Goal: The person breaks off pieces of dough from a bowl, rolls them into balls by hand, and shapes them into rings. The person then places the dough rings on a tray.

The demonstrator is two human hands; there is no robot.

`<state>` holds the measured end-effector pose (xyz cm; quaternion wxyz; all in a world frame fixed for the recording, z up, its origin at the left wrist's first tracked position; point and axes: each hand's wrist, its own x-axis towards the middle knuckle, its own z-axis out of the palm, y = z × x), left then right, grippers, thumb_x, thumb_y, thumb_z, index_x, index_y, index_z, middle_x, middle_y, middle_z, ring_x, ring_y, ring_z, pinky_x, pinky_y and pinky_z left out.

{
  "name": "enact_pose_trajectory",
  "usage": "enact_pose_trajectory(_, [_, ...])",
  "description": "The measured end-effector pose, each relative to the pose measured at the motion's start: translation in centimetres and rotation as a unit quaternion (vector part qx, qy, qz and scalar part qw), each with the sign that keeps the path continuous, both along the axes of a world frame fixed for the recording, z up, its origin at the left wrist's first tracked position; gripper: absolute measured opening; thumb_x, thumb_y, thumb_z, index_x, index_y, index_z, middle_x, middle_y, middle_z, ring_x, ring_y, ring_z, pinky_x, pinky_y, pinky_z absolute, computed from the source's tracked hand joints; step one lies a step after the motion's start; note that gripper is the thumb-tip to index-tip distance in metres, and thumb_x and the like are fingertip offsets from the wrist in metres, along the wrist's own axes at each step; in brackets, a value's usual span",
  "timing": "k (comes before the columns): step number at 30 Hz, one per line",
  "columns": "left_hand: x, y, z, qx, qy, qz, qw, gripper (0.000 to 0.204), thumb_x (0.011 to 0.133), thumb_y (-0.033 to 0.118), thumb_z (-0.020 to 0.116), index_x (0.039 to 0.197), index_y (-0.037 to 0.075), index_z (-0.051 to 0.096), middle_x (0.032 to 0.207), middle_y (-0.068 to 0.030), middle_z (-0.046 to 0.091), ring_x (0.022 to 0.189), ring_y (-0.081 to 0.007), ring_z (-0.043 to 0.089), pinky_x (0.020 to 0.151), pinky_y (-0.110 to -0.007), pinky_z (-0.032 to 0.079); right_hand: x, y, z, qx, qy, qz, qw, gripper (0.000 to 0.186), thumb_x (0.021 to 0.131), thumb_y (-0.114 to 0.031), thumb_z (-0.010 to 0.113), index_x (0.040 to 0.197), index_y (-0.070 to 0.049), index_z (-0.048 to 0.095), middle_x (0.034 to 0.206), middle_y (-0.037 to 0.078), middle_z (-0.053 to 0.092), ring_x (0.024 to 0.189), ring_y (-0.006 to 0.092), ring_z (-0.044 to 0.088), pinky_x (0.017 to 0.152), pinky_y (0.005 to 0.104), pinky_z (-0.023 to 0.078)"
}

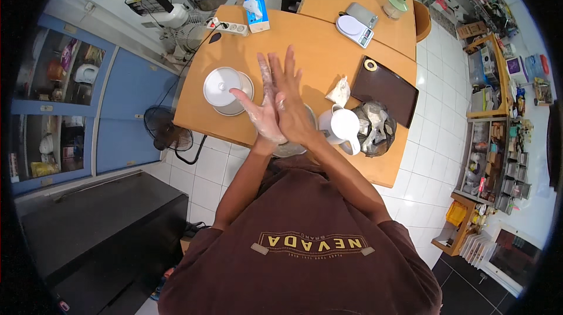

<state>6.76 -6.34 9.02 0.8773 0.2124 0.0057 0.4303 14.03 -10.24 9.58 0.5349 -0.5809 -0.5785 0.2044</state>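
My left hand (262, 114) and my right hand (296, 113) are raised above the near edge of the table, palm against palm. The fingers of both are stretched out and nothing is held between them. White powder or dough residue coats my left palm and fingers. Beneath the hands a bowl (290, 150) shows only in part; its contents are hidden. Just right of my right hand stands a white jug (340, 123), beside a black plastic bag (381, 133) with pale packets. A small white bag (338, 91) lies behind the jug. To the left is a white lidded container (221, 89).
On the table's right, a dark tray (390, 91) carries a pale ring (370, 65). Farther back are a white kitchen scale (353, 29), a green-lidded jar (396, 5), a tissue box (257, 19) and a power strip (233, 27). A black fan (167, 128) stands left of the table.
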Motion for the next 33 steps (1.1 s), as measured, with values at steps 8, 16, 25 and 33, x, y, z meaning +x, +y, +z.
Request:
enact_pose_trajectory(8, [-1.3,-0.1,0.4,0.321,0.189,0.159,0.914,0.11,0.087,0.093,0.009,0.167,0.021,-0.008,0.175,-0.0048,-0.007,0.161,-0.0298,-0.005,0.13,-0.051,0.005,-1.9,0.7,1.4,0.058,0.023,0.041,0.997,0.093,0.102,-0.072,0.015,0.167,-0.006,0.009,0.172,0.028,-0.003,0.158,0.0478,0.003,0.122,0.0652,-0.001])
enact_pose_trajectory(16, [-3.0,2.1,3.5,0.108,0.096,0.105,0.984,0.117,0.083,0.097,0.016,0.168,0.019,-0.006,0.175,-0.0011,-0.005,0.161,-0.0294,-0.003,0.128,-0.057,0.004,-4.3,1.8,1.0,0.083,0.018,-0.004,0.996,0.09,0.103,-0.072,0.013,0.168,-0.01,0.008,0.171,0.028,-0.007,0.158,0.0496,0.001,0.122,0.066,-0.001])
enact_pose_trajectory(25, [-3.1,1.5,2.3,0.305,0.149,0.136,0.931,0.122,0.081,0.099,0.019,0.167,0.017,-0.009,0.175,-0.0032,-0.008,0.161,-0.0304,-0.004,0.127,-0.06,0.006,-3.8,2.5,3.0,0.119,0.091,-0.007,0.989,0.093,0.101,-0.074,0.012,0.168,-0.009,0.008,0.172,0.027,-0.006,0.158,0.0484,-0.001,0.121,0.0665,-0.003])
enact_pose_trajectory(33, [-3.5,3.2,2.2,0.114,0.143,0.055,0.982,0.119,0.081,0.098,0.008,0.166,0.018,-0.014,0.175,-0.0063,-0.013,0.161,-0.0321,-0.004,0.127,-0.059,0.007,-6.0,1.2,1.9,0.077,-0.014,-0.013,0.997,0.096,0.1,-0.075,0.012,0.167,-0.006,0.009,0.172,0.026,-0.003,0.158,0.0482,-0.002,0.121,0.0664,-0.004])
